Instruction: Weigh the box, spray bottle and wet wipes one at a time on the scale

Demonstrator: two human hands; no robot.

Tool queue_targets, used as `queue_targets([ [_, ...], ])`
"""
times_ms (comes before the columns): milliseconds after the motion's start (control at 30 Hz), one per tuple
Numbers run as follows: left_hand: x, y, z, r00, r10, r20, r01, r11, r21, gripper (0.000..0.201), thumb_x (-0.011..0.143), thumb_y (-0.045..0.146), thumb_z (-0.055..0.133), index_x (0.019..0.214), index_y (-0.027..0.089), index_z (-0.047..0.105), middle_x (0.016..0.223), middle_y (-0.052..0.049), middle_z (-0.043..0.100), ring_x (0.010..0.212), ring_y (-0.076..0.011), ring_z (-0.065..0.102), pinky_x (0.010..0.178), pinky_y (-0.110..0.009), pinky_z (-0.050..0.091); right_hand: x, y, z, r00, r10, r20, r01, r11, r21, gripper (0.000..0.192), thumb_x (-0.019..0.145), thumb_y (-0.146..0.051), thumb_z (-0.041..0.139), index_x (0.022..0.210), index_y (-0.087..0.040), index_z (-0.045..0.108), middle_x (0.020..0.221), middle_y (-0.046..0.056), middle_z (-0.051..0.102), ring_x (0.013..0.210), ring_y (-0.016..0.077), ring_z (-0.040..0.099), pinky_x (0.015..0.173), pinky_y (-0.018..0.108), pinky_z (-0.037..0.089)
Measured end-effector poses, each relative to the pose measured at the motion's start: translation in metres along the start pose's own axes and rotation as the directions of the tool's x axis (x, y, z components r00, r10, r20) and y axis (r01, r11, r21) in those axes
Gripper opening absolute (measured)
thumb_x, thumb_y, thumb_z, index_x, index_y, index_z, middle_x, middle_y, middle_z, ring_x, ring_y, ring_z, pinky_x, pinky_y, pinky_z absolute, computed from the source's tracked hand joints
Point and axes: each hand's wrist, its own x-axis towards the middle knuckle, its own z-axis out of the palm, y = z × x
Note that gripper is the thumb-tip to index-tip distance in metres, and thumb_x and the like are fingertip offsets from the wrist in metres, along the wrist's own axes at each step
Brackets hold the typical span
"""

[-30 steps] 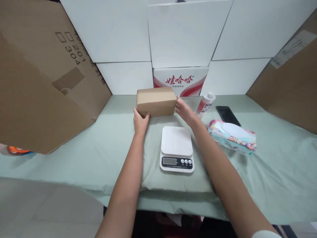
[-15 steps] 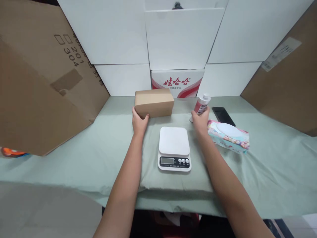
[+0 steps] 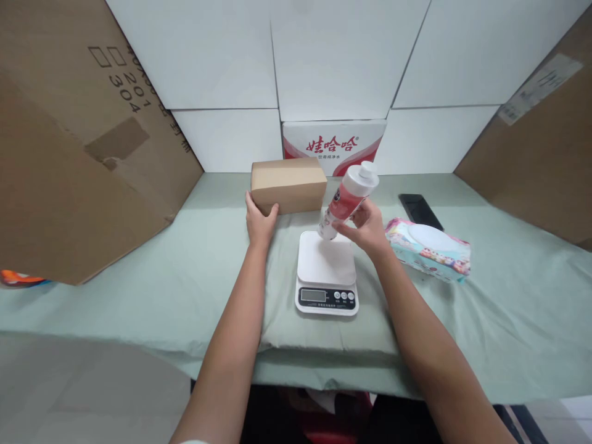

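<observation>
Up from the desk came the pink and white plastic bottle, and now the right hand grips it tilted in the air, just over the flat white kitchen scale. Left hand lies open against the end of the small brown cardboard box. I think the slanted bottle could slip and bang the scale.

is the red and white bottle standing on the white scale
No, the right hand holds the tilted red and white plastic bottle in the air above the white digital scale.
</observation>
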Motion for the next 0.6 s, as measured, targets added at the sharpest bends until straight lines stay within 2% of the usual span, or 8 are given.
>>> queue_targets([
  [100, 0.000, -0.001, 0.001, 1.000, 0.004, -0.008, -0.004, 1.000, -0.024, 0.094, 0.087, 0.038, 0.072, 0.165, 0.016, 0.025, 0.170, -0.019, 0.041, 0.157, -0.0327, 0.043, 0.131, -0.048, 0.037, -0.007, -0.011, 0.009, 0.988, 0.024, 0.154, -0.023, 1.000, -0.007, 0.061, 0.066, -0.040, 0.098, 0.117, -0.022, 0.070, 0.110, 0.007, 0.077, 0.100, 0.0251, 0.074, 0.092, 0.038, 0.062],
  [167, 0.000, -0.003, 0.002, 1.000, 0.013, -0.012, -0.014, 0.999, -0.040, 0.093, 0.088, 0.041, 0.071, 0.165, 0.015, 0.026, 0.170, -0.019, 0.041, 0.157, -0.0320, 0.043, 0.131, -0.047, 0.037, -0.010, -0.013, 0.009, 0.977, 0.044, 0.210, -0.038, 0.999, -0.035, 0.060, 0.068, -0.041, 0.096, 0.118, -0.021, 0.069, 0.111, 0.008, 0.077, 0.099, 0.0250, 0.074, 0.093, 0.038, 0.062],
  [500, 0.004, -0.010, 0.004, 0.999, 0.035, -0.019, -0.037, 0.993, -0.108, 0.091, 0.090, 0.042, 0.069, 0.164, 0.014, 0.026, 0.172, -0.021, 0.037, 0.160, -0.0298, 0.039, 0.133, -0.044, 0.033, -0.011, -0.009, 0.005, 0.934, 0.101, 0.342, -0.079, 0.994, -0.076, 0.055, 0.069, -0.033, 0.092, 0.114, -0.021, 0.065, 0.111, 0.008, 0.073, 0.103, 0.0268, 0.071, 0.099, 0.043, 0.058],
  [600, 0.004, -0.011, 0.004, 0.999, 0.026, -0.021, -0.029, 0.992, -0.123, 0.091, 0.090, 0.044, 0.071, 0.165, 0.016, 0.026, 0.172, -0.020, 0.037, 0.160, -0.0291, 0.040, 0.133, -0.043, 0.034, -0.010, -0.010, 0.004, 0.915, 0.155, 0.372, -0.120, 0.986, -0.116, 0.051, 0.069, -0.036, 0.092, 0.110, -0.021, 0.065, 0.109, 0.009, 0.073, 0.100, 0.0276, 0.070, 0.097, 0.044, 0.058],
])
